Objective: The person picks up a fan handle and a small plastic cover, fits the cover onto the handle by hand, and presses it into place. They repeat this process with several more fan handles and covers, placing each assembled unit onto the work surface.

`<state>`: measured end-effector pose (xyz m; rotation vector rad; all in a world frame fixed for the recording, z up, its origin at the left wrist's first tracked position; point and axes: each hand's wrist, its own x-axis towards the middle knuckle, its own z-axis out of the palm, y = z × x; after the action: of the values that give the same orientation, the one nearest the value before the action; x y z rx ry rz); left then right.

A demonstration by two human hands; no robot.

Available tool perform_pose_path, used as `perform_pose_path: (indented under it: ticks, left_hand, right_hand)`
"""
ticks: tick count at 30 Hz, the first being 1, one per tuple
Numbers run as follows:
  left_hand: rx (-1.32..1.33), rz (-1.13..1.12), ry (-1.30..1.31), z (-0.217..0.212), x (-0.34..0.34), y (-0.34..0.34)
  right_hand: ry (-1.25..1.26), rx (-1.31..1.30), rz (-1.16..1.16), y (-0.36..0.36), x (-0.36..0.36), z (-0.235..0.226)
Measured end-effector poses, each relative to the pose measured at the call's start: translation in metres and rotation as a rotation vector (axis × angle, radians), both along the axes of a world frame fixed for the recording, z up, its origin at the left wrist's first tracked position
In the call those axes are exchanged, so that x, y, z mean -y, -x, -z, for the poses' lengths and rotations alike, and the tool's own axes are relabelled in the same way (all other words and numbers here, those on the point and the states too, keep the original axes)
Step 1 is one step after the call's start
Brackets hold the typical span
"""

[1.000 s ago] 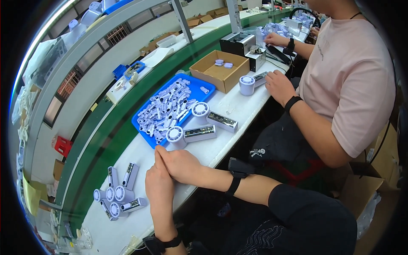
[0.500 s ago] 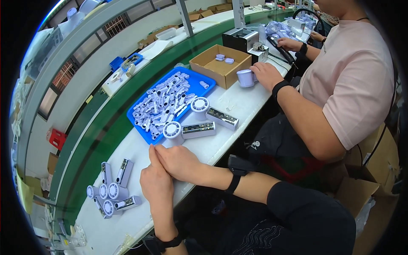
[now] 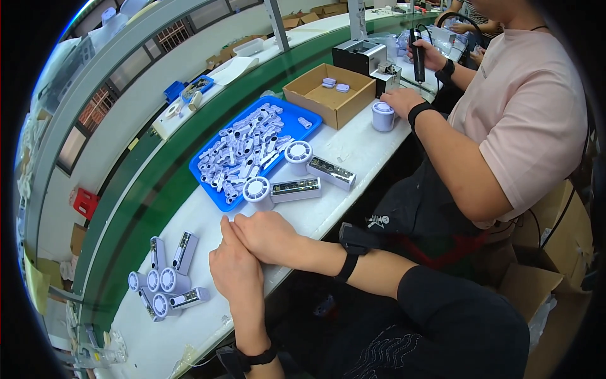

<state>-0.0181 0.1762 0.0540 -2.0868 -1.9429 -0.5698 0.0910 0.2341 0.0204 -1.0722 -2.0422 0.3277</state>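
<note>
Left hand [image 3: 237, 271] and right hand [image 3: 268, 235] rest together at the white bench [image 3: 353, 151] edge, fingers loose, holding nothing. Nearest handheld fan [image 3: 281, 189] lies just beyond them, beside the blue tray [image 3: 302, 121].

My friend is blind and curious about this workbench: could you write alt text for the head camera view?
A person's left hand and right hand rest together, empty, on a white workbench, just before two small white handheld fans. Beyond lie a blue tray of white parts and a cardboard box; a co-worker works alongside.
</note>
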Motion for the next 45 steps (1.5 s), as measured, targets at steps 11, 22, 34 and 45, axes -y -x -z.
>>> perform_pose_path:
  ticks: [11,22,34,45]
  left_hand:
    - [0.057,-0.204,0.135,-0.011,0.002,-0.017]
    - [0.247,0.323,0.063,-0.026,0.082,0.041]
    - [0.345,-0.033,-0.089,0.007,0.026,0.088]
    - [0.327,-0.095,0.126,-0.009,0.027,0.094]
  right_hand:
    - [-0.09,-0.019,-0.006,-0.004,-0.004,0.01]
    - [-0.067,-0.133,-0.184,-0.054,0.025,-0.031]
    - [0.218,0.556,0.251,-0.074,-0.179,-0.053]
    - [0.256,0.702,0.239,-0.06,-0.181,-0.06]
